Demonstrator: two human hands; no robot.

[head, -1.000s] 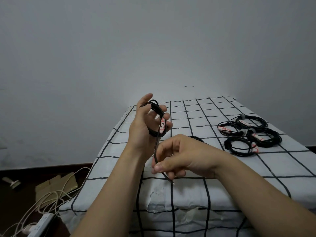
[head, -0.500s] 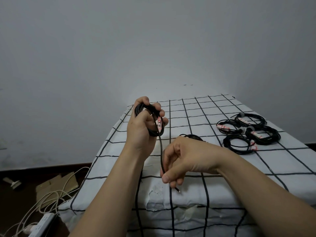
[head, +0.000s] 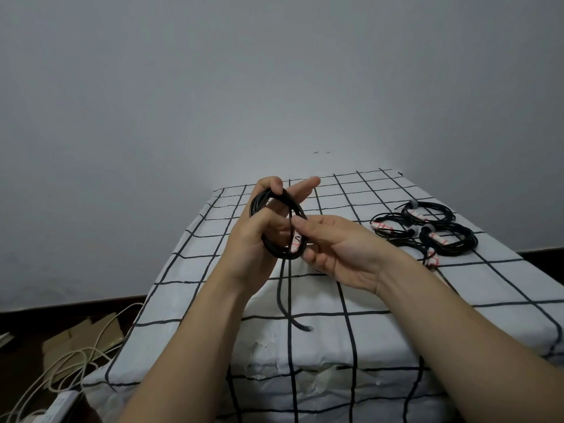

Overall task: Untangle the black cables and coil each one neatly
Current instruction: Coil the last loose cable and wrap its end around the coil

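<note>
A plain grey-white wall [head: 213,87] fills the view from 9 through 12 to 3 o'clock, under soft, even light. Furniture draped in a white cloth with a black grid [head: 381,315] spans 4 to 6 o'clock. At 8 o'clock a dark skirting board [head: 61,306] meets a dark floor [head: 27,355] bearing flattened cardboard [head: 76,340], pale cords [head: 73,357] and a white power strip [head: 58,404].

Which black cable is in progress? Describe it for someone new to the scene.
Find the white cloth with black grid lines. Above its middle, the left hand holds a black cable coil, pinched by the right hand. Unlike the finished black coils lying at right, it is lifted and trails a loose end.
</note>
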